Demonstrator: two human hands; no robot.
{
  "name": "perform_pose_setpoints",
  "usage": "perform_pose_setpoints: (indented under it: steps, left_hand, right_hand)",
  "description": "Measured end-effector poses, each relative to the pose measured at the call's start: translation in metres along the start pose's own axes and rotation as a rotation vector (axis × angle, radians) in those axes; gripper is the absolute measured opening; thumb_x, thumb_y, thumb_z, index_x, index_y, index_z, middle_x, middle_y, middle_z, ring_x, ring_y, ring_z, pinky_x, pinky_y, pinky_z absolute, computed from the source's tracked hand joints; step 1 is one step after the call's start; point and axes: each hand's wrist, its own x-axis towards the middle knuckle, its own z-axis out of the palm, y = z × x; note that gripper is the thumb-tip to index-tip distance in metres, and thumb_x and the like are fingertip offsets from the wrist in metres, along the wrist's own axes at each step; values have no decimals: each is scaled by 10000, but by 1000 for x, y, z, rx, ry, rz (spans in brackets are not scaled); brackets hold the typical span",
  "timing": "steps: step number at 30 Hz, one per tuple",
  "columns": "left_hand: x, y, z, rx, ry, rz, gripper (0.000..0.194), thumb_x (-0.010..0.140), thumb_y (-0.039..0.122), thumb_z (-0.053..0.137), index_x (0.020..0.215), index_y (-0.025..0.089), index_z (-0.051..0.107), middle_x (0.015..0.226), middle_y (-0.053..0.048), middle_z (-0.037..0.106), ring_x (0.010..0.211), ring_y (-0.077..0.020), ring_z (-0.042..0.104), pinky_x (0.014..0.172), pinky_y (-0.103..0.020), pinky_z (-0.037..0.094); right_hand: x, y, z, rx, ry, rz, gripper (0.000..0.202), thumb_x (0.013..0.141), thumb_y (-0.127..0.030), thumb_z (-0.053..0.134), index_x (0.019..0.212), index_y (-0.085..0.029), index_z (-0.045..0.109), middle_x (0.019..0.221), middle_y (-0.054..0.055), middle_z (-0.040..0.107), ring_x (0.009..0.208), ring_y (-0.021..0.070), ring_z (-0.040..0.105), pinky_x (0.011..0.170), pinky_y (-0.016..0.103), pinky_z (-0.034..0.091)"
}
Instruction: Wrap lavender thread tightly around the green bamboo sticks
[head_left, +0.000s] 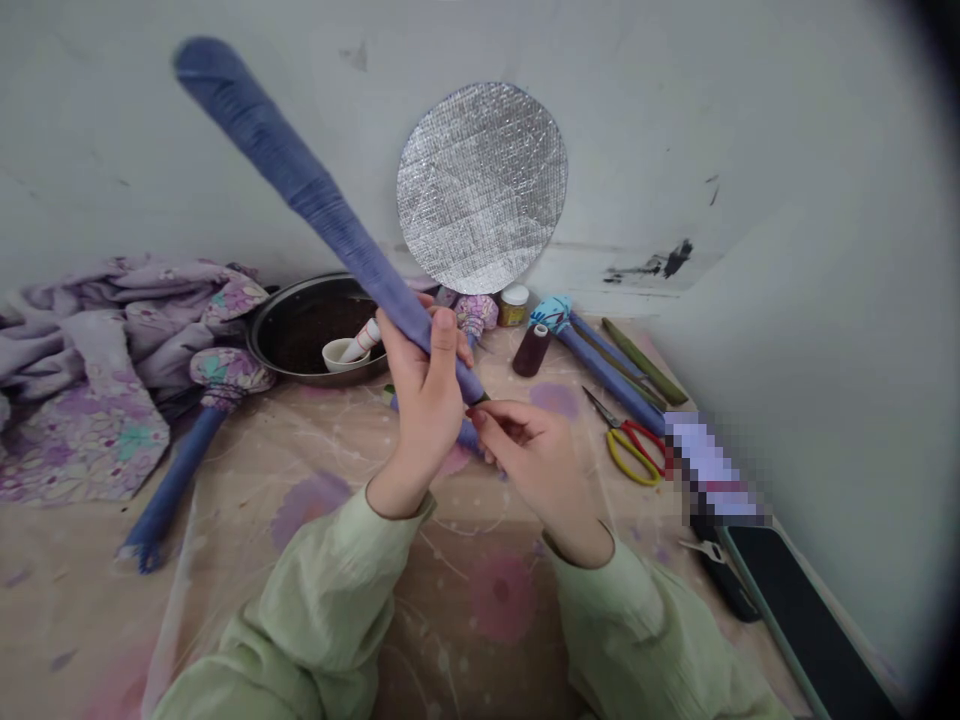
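My left hand (427, 390) is closed around a long stick wrapped in blue fabric (330, 215), thumb along its side. The stick slants from the upper left down to my right hand. At its lower end my right hand (532, 450) is closed, with thumb and fingertips pinched at the tip. A bit of green shows at that tip; whether the pinch also holds thread or cloth is hidden. Under my hands lies another blue piece (469, 435), partly covered. A dark thread spool (531, 350) and open-bladed scissors (634, 440) with red and yellow handles are nearby on the right.
A round silver quilted disc (480, 190) leans against the wall. Behind my left hand is a dark pan (259, 340) holding a white cup (334, 358). Floral cloth (90, 400) and a blue padded-head stick (180, 480) lie left. Far right are green sticks (645, 360) and a phone (802, 610).
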Motion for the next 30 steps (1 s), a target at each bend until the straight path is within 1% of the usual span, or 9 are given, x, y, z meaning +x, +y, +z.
perform_pose_setpoints:
  steps: [3, 6, 8, 10, 17, 19, 24, 30]
  left_hand:
    - [2, 2, 0, 42, -47, -30, 156, 953, 118, 618, 889, 253, 572, 731, 69, 559, 530, -55, 517, 551, -153, 446]
    - [5, 3, -3, 66, -85, -31, 135, 956, 149, 630, 889, 246, 563, 717, 70, 542, 528, -52, 514, 554, -148, 440]
    - [8, 4, -5, 76, -111, -37, 126, 961, 158, 625, 894, 244, 562, 717, 66, 539, 531, -55, 517, 540, -148, 431]
    - [11, 5, -7, 81, -131, -56, 126, 965, 149, 613, 893, 240, 564, 711, 63, 530, 526, -59, 515, 524, -152, 425]
    - [12, 8, -11, 109, -172, -137, 104, 937, 156, 659, 890, 228, 600, 678, 57, 524, 492, -64, 529, 501, -166, 423]
    - [10, 7, -12, 93, -173, -163, 100, 920, 167, 683, 888, 225, 608, 681, 54, 521, 497, -61, 538, 501, -160, 416]
    - [8, 6, -12, 60, -200, -213, 118, 892, 175, 721, 895, 228, 615, 701, 51, 530, 503, -59, 533, 496, -151, 416]
    - [16, 12, -10, 54, -194, -259, 150, 935, 156, 659, 838, 224, 567, 680, 62, 526, 477, -55, 518, 477, -152, 424]
  right_hand:
    - [1, 2, -1, -55, 47, -48, 95, 724, -258, 658, 662, -199, 700, 555, -4, 621, 496, 128, 512, 463, 258, 395]
    - [1, 1, -1, -119, 53, -84, 81, 708, -244, 643, 651, -200, 681, 535, -19, 569, 507, 130, 486, 488, 266, 386]
    - [1, 0, -2, -155, 44, -106, 93, 712, -240, 632, 633, -203, 663, 518, -31, 521, 501, 124, 455, 492, 267, 373]
    - [0, -1, -2, -187, 38, -128, 107, 720, -237, 623, 622, -205, 651, 516, -33, 505, 502, 124, 451, 497, 269, 377]
    - [-3, -2, 0, -297, 63, -274, 150, 769, -212, 601, 621, -213, 629, 552, -14, 563, 525, 134, 501, 547, 287, 421]
    - [-2, -2, 0, -280, 51, -261, 149, 768, -218, 604, 620, -215, 621, 547, -18, 553, 521, 133, 493, 535, 283, 412]
    - [0, -2, -2, -187, 12, -174, 116, 756, -234, 621, 643, -215, 635, 545, -25, 549, 523, 132, 487, 514, 274, 401]
    - [1, -2, -5, -148, -17, -139, 128, 770, -269, 653, 654, -217, 651, 539, -24, 547, 521, 132, 471, 493, 275, 395]
